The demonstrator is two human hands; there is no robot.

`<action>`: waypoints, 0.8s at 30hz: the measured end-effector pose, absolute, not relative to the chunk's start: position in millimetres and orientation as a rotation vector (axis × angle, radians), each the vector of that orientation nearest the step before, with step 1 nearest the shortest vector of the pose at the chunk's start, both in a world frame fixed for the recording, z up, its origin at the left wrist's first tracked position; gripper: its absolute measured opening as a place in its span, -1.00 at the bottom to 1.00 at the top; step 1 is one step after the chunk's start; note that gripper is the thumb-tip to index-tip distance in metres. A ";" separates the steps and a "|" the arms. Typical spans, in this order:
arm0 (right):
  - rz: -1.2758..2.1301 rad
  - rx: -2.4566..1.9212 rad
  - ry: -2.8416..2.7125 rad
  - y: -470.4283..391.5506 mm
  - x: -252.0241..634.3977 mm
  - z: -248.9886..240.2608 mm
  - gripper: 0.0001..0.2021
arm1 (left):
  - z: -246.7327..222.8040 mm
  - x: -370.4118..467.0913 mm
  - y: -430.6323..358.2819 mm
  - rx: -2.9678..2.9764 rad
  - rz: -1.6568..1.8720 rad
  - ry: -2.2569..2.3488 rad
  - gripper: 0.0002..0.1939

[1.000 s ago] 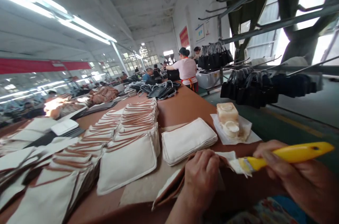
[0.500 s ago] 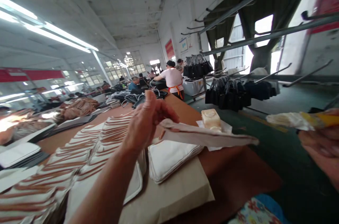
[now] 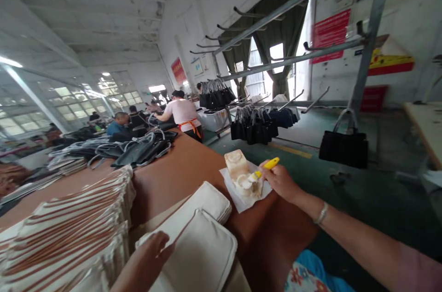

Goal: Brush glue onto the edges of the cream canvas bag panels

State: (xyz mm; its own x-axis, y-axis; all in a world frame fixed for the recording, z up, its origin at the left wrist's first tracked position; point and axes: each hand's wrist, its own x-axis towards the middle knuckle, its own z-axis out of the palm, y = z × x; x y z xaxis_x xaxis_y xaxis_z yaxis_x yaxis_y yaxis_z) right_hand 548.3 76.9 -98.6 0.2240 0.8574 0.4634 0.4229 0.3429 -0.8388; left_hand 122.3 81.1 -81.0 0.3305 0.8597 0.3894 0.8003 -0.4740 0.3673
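Note:
My right hand is closed around the yellow handle of a brush. Its pale bristles are down at the opening of a crusted, cream-coloured glue container, which sits on a white sheet. At the lower middle, my left hand pinches the left edge of a cream fabric panel with a stitched border and rounded corners. Part of its fingers is hidden. Just behind that panel lies a small stack of similar cream panels, partly covered by it.
Rows of overlapping cream pieces with brown edges fill the left of the brown table. Dark bags with grey handles lie farther back. A metal rack holds black bags on the right. A co-worker stands beyond the table.
The view has swung right. My right hand has brought the brush from the far right to the glue container. The panel in my left hand has come down from its raised, edge-on position.

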 end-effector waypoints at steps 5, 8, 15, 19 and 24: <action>0.412 -1.342 -1.558 122.9 538.0 -127.8 -0.72 | -91.8 162.6 115.3 2.304 0.348 1.793 -0.61; 0.387 -1.365 -1.631 134.6 533.1 -137.1 -0.75 | -100.6 178.7 125.5 2.191 0.237 1.853 -0.59; 0.298 -1.251 -1.793 122.6 536.7 -140.1 -0.76 | -102.8 174.5 134.5 1.854 0.355 1.781 -0.67; 0.256 -1.151 -2.041 98.6 541.4 -150.0 -0.79 | -94.7 177.3 120.9 1.607 0.487 1.600 -0.61; 0.251 -1.061 -2.020 67.3 539.3 -140.7 -0.77 | -85.7 181.9 91.4 1.347 0.646 1.331 -0.54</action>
